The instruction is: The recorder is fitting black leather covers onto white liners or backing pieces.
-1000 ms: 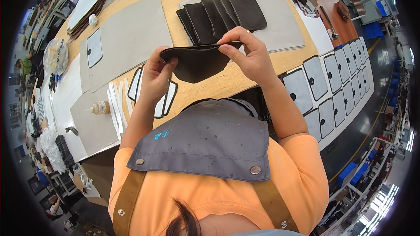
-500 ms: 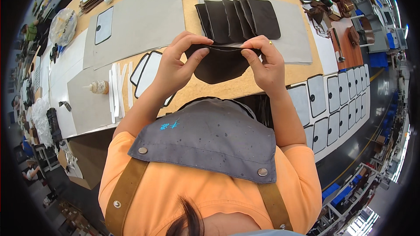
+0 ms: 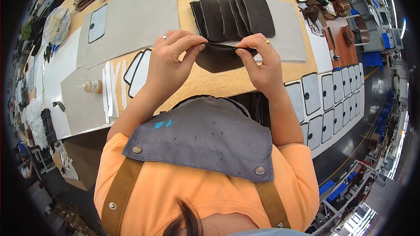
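Set in a wide workshop, with shelving (image 3: 350, 188) far off on the right, at a pale wooden tabletop (image 3: 185, 0) partly covered with grey sheets (image 3: 131, 22). In the head view, holding up one black pouch-like piece (image 3: 218, 60) by its upper edge, apparently over the near part of the wood: gripped toward one end between thumb and fingertips of the left hand (image 3: 170, 59), and toward the other between thumb and forefinger of the right hand (image 3: 264, 65). Along that edge, showing a slim dark gap, perhaps between two layers; too dark to tell for sure. Probably busy with lining up or checking that edge, and so calling next for a light, even pinch without letting the layers slip apart. Close before the fanned black pieces (image 3: 258, 17), so leaving little room for pushing forward. Better suited to moving over the bare wood toward the apron (image 3: 201, 140), though cramped by the tabletop's front edge. To the left, mind the black-edged white panels (image 3: 141, 72), the white strips (image 3: 107, 91) and the bottle (image 3: 92, 86); to the right, the closely laid rows of black-rimmed pale pieces (image 3: 311, 96).
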{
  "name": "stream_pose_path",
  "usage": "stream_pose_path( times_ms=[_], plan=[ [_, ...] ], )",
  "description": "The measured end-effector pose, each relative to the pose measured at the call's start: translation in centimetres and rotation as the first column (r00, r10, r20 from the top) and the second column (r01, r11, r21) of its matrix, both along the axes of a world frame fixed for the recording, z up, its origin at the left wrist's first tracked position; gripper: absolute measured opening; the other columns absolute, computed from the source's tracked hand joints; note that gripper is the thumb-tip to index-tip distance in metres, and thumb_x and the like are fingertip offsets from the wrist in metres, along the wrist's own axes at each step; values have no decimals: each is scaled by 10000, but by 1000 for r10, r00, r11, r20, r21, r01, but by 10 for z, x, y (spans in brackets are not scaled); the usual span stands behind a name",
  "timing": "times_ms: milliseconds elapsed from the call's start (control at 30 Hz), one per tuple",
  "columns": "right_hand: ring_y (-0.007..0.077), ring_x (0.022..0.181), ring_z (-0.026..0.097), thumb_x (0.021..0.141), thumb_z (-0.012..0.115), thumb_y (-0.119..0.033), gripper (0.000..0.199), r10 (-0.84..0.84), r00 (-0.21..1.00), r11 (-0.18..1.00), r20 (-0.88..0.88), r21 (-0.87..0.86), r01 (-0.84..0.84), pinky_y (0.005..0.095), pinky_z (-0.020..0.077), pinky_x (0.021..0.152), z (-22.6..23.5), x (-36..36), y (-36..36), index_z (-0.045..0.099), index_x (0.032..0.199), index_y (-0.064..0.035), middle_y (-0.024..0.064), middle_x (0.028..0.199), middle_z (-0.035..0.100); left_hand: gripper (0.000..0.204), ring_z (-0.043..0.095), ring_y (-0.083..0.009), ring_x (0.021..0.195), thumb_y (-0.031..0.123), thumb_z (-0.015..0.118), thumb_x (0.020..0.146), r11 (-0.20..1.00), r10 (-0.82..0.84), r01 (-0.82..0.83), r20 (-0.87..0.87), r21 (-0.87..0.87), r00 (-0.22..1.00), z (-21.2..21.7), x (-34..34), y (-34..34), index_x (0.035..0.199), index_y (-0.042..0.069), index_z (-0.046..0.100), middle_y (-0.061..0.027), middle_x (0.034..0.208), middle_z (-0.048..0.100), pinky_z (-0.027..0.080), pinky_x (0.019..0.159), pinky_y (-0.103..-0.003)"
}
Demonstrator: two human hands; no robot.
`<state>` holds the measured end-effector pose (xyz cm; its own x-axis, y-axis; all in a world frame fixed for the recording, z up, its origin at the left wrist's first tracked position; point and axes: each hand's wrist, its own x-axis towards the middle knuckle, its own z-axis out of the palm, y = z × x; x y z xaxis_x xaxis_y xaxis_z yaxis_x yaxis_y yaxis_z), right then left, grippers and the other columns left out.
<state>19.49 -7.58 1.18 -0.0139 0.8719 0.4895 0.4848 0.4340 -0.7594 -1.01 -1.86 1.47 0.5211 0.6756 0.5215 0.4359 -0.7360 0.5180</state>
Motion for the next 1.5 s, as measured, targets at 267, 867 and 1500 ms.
stream_pose_path(
  times_ms=[267,867,1500],
  plan=[
    [243,861,520,813,582,-37,86,-58,992,998,113,-17,61,340,405,798,-4,-1,-2,569,897,-25,73,860,566,78,567,-180,692,24,584,834,952,35,25,192,-305,981,0,6,-7,902,26,622,-65,845,594,451,603,-270],
    [196,834,467,811,565,-18,93,177,962,965,-207,-157,-212,289,378,781,-8,4,-3,526,895,-26,65,864,506,105,504,-97,835,46,545,872,590,-277,438,339,-679,899,10,-12,18,947,-26,561,-28,903,507,411,739,-234],
    [171,929,441,736,696,-127,94,249,967,968,58,-30,-248,372,237,949,0,2,1,624,783,-90,-2,870,527,90,495,-100,861,64,639,815,429,-438,603,428,-673,790,6,0,28,888,16,618,-30,931,511,402,752,-226]
  ],
)
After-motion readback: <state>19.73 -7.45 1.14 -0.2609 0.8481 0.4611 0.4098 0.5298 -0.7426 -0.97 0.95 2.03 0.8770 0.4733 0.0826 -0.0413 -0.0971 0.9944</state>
